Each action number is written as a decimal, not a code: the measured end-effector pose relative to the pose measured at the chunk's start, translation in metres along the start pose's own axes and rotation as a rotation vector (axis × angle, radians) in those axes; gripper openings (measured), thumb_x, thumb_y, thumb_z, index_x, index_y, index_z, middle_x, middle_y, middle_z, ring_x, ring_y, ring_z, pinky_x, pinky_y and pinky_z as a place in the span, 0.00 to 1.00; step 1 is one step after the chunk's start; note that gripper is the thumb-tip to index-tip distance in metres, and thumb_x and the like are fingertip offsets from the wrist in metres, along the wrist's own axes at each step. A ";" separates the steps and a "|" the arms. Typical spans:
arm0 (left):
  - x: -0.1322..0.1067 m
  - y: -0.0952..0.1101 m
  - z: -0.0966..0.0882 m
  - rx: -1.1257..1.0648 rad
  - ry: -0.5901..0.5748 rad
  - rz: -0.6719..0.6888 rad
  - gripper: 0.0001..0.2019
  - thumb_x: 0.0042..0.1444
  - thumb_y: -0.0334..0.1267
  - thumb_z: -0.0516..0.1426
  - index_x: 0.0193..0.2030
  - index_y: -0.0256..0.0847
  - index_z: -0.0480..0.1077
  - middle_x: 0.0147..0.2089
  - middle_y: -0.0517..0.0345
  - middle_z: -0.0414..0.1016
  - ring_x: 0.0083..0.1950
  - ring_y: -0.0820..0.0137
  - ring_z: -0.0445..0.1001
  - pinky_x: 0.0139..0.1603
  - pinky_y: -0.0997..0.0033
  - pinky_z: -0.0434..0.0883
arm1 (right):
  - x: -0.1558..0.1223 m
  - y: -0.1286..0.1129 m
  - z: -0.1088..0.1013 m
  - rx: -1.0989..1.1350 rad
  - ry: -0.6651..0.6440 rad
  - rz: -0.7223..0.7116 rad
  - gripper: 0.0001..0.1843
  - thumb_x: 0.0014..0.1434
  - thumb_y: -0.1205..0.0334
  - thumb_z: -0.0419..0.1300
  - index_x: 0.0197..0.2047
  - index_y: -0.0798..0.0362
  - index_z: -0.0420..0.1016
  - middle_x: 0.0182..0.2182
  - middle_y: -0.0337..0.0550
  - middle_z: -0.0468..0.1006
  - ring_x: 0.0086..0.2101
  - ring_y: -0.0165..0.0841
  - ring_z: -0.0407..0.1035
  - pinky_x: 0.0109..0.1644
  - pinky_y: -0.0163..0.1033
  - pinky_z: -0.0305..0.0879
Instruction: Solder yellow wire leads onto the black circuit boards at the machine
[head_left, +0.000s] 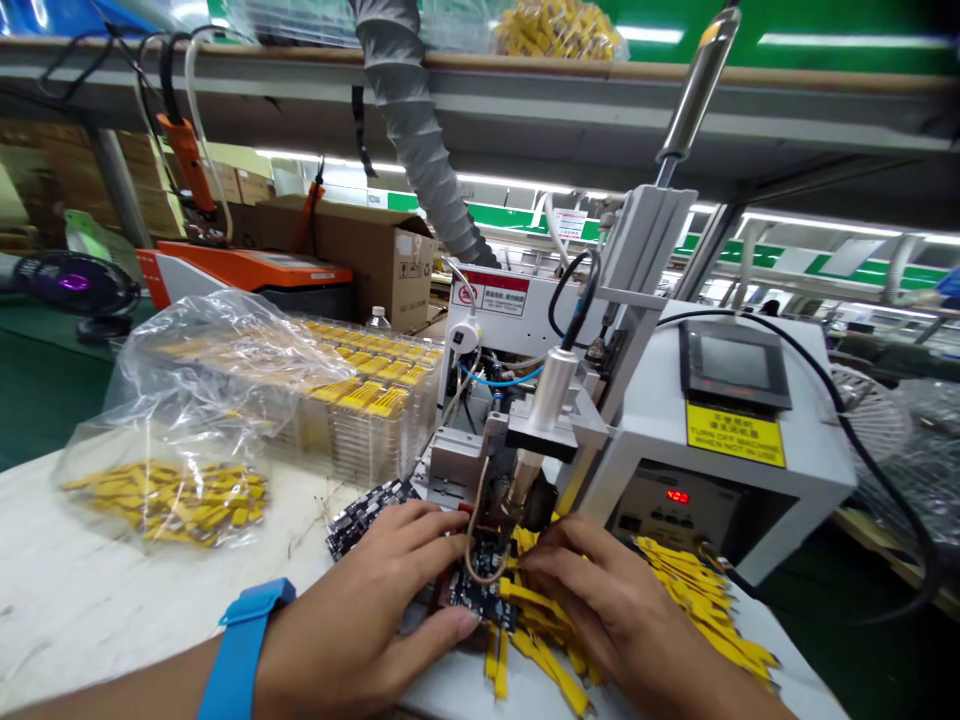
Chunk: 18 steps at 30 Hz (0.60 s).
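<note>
A dark circuit board (487, 600) is lying between the two hands, at the left hand's thumb tip and under a thin bent tube (470, 530). The left hand (382, 590) is resting palm down with its fingers loosely spread, the thumb standing well apart from them. The right hand (607, 590) is working narrow, fingers bent and gathered over yellow strips (551, 668) at the board's edge; whether it is pinching one, I cannot tell, since the fingertips are hidden.

Just beyond both hands' fingertips, a machine's metal head (523, 485) is standing over the board. A warning label (499, 295) farther beyond is reading "high temperature", so a burn seems the chief danger, should a finger be straying inward. Loose strips are crowding the right hand's fingers; one catching could be tugging its neighbours askew, and a slack left thumb could be letting the board skew.

Just beyond the left hand, more boards (364, 512) are lying heaped. Farther to its left, a clear bag (161, 425) is holding strips on the counter (37, 545), and stacked trays (356, 440) are standing behind. To the right hand's right, another strip pile (701, 607) is spreading below a white control box (810, 440).
</note>
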<state>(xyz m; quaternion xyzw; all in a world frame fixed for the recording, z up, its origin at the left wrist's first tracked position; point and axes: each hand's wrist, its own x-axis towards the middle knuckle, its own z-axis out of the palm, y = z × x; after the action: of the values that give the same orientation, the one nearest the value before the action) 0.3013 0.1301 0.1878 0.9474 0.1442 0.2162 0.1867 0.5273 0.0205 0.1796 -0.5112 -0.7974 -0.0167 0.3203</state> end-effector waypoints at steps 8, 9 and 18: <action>-0.002 -0.001 0.003 0.071 0.038 0.036 0.21 0.57 0.42 0.61 0.57 0.47 0.67 0.62 0.53 0.67 0.62 0.53 0.61 0.60 0.48 0.64 | -0.001 -0.002 0.001 0.033 0.008 0.050 0.15 0.64 0.73 0.49 0.45 0.56 0.76 0.36 0.51 0.73 0.36 0.37 0.69 0.38 0.39 0.70; -0.002 0.000 0.004 0.098 0.045 0.048 0.21 0.57 0.42 0.61 0.57 0.47 0.67 0.62 0.53 0.67 0.62 0.52 0.61 0.60 0.47 0.64 | -0.001 -0.004 0.001 0.064 0.003 0.080 0.15 0.64 0.72 0.49 0.45 0.56 0.76 0.36 0.50 0.73 0.36 0.37 0.70 0.38 0.39 0.70; -0.001 0.011 0.007 0.301 -0.012 0.043 0.19 0.64 0.41 0.54 0.59 0.38 0.65 0.58 0.46 0.72 0.57 0.47 0.68 0.55 0.42 0.68 | 0.003 -0.011 0.008 0.530 0.014 0.628 0.12 0.62 0.57 0.55 0.38 0.53 0.78 0.33 0.46 0.80 0.33 0.37 0.75 0.35 0.38 0.73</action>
<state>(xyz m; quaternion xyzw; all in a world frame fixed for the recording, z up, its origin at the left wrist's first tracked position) 0.3057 0.1178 0.1857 0.9689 0.1533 0.1905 0.0388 0.5138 0.0204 0.1781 -0.6292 -0.5773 0.2845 0.4358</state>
